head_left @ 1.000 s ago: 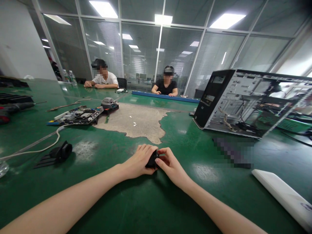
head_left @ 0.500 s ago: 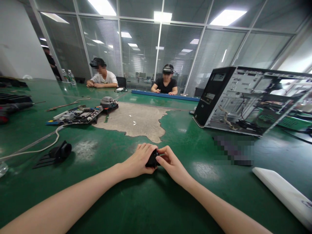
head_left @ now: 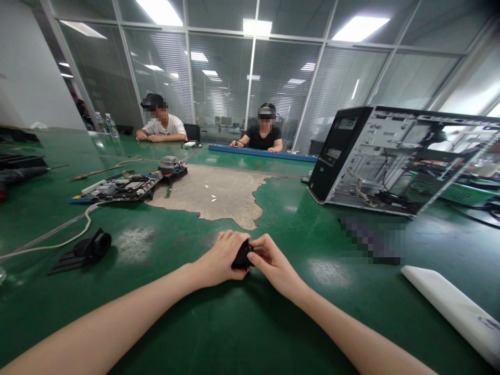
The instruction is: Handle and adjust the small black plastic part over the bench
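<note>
The co-worker in the black top (head_left: 263,138) had moved the right hand (head_left: 236,144) outward along the blue bar (head_left: 224,149). The view had turned slightly rightward, leaving less of the dark tool (head_left: 23,174) and the clear object (head_left: 2,275) showing at the left edge.

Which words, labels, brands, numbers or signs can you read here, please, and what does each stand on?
"hp": apparently the small round logo on the front of the computer case.
Too blurred to read: the marking on the white slab.
Too small to read: the labels on the bottles.
No writing can be made out on the held black part.
</note>
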{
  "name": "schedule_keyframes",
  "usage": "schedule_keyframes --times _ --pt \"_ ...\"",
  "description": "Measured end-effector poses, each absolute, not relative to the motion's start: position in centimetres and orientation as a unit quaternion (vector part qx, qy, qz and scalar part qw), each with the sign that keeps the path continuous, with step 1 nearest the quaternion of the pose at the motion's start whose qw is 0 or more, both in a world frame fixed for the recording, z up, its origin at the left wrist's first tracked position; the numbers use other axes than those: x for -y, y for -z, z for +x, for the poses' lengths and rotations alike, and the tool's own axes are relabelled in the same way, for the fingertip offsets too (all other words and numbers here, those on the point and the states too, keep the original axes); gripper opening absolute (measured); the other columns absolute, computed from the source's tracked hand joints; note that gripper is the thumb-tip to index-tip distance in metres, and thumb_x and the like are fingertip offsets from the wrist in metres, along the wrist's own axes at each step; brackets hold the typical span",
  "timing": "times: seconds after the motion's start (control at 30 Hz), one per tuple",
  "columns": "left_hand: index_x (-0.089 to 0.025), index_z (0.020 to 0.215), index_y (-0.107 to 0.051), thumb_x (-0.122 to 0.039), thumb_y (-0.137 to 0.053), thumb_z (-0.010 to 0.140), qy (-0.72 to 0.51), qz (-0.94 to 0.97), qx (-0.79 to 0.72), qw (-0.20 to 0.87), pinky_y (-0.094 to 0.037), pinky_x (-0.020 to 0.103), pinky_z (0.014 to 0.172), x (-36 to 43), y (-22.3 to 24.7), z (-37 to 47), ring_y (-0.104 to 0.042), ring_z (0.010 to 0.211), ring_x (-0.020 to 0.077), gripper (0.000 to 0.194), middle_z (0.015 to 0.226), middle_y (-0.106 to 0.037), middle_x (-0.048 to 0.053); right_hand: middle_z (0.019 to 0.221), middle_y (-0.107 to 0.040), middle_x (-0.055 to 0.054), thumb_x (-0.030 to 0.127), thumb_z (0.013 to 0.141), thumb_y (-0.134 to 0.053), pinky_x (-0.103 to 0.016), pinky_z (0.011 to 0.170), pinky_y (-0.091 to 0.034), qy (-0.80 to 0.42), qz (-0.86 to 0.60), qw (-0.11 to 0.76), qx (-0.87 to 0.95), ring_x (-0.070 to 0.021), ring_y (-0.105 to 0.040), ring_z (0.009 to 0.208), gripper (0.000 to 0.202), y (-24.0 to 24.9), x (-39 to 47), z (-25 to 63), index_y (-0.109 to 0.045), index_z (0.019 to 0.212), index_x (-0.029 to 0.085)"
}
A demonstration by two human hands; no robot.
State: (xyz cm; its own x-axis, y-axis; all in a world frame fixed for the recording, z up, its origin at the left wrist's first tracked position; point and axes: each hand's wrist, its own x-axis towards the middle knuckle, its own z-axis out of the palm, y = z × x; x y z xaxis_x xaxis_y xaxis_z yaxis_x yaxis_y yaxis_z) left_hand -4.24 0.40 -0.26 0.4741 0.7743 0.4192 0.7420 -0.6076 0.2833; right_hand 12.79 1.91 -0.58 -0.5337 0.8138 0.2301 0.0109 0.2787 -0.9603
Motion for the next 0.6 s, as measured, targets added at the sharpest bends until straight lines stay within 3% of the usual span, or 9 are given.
schedule_keyframes --times 0.33,0.6 --pt "-0.020 0.112 -0.034 -0.020 -0.060 0.062 -0.256 0.858 -0.444 0.036 -0.032 0.036 0.080 -0.51 0.36 -4.30 -0.044 0.090 0.0234 0.056 0.103 -0.050 0.005 0.093 -0.054 -0.001 0.027 0.077 -0.057 -0.032 0.084 -0.044 -0.521 -0.273 0.362 0.723 -0.0150 -0.055 0.092 0.023 0.45 -1.59 13.07 -0.043 0.096 0.022" --pt "-0.020 0.111 -0.035 -0.020 -0.058 0.063 -0.265 0.859 -0.438 0.027 -0.032 0.036 0.079 -0.50 0.46 -4.28 -0.044 0.090 0.0233 0.053 0.103 -0.050 0.005 0.092 -0.053 -0.001 0.030 0.075 -0.058 -0.031 0.075 -0.047 -0.535 -0.304 0.380 0.691 -0.0139 -0.057 0.082 0.023 0.50 -2.01 12.69 -0.043 0.091 0.022"
